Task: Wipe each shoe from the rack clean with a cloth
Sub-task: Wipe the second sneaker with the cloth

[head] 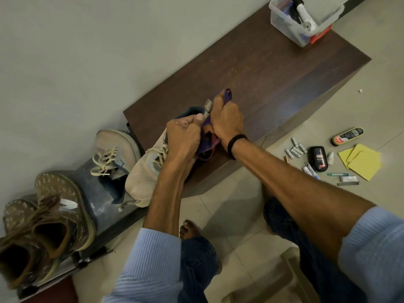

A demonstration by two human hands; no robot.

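Note:
A cream mesh sneaker (142, 178) lies across the edge of the dark wooden cabinet top (273, 68). My left hand (183, 136) grips its collar near the heel. My right hand (227, 119) clutches a purple and orange cloth (207, 145) against the heel. Its matching sneaker (115, 149) sits on the low grey rack (96, 193) to the left. Two brown patterned shoes (48, 217) stand further left on the rack.
A clear plastic box (306, 18) of supplies stands on the cabinet's far end. On the tiled floor at right lie batteries (295, 148), shoe-polish containers (319, 158), yellow sheets (363, 160) and small tubes. A beige stool (284, 281) is under me.

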